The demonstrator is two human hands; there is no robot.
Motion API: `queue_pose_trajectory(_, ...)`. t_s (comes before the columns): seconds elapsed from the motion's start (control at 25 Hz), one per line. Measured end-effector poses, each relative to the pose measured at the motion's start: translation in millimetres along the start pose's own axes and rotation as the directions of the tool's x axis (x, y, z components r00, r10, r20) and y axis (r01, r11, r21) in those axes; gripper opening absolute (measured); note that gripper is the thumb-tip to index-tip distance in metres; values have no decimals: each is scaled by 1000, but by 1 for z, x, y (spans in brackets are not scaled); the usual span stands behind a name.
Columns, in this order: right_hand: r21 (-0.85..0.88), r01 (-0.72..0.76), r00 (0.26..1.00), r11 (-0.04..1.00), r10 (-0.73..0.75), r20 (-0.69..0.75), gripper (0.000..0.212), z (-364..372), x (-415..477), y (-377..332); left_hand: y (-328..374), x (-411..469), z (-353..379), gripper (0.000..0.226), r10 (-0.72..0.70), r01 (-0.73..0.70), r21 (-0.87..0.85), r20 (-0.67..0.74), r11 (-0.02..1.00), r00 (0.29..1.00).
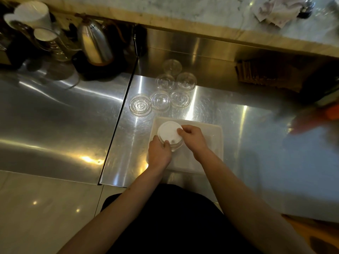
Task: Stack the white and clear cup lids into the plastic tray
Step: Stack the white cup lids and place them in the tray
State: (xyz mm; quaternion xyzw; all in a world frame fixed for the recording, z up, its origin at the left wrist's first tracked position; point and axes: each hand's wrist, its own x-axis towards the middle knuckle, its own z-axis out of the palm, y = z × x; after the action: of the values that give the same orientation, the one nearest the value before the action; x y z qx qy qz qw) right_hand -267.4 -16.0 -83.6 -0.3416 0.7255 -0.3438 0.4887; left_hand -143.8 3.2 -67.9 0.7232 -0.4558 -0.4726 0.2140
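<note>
A stack of white cup lids [168, 132] stands in the far left part of a translucent plastic tray [213, 136] on the steel counter. My left hand [158, 153] grips the stack's near left side. My right hand [192, 138] pinches the top lid's right edge. Several clear cup lids [160, 100] lie in a cluster on the counter just beyond the tray. The lower part of the white stack is hidden behind my hands.
A steel kettle [95, 44] and paper cups [34, 13] stand at the back left. A seam [117, 125] divides the counter left of the tray. A brown stack [266, 74] sits under the raised marble ledge [201, 13] at the right, and a blurred orange shape [311, 121] lies at the far right.
</note>
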Motion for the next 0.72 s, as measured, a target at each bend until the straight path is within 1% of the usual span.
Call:
queue_pose_trajectory(0.2, -33, -8, 1000, 999, 8, 15, 24, 1, -2, 5, -4, 0, 2, 35, -13, 13, -21, 5, 1000, 1000)
queue_pose_trajectory(0.32, -31, -11, 1000, 999, 12, 19, 25, 2, -3, 7, -5, 0, 2, 42, 13, -13, -38, 7, 999, 1000)
queue_pose_trajectory(0.44, -22, -35, 999, 999, 35, 22, 29, 1, -5, 6, -6, -4, 2, 56, 106, -106, 55, 5, 993, 994)
queue_pose_trajectory(0.56, -31, -46, 999, 998, 47, 27, 28, -1, -5, 5, -7, -4, 2, 59, 196, -195, 145, 12, 970, 981)
queue_pose_trajectory(0.64, -38, -44, 999, 998, 45, 20, 27, -1, -6, 4, -5, -1, 1, 58, 183, -188, 173, 42, 967, 982)
queue_pose_trajectory(0.72, -60, -34, 999, 998, 35, 15, 26, 0, -5, 4, -3, 0, 1, 58, 155, -162, 155, 55, 974, 986)
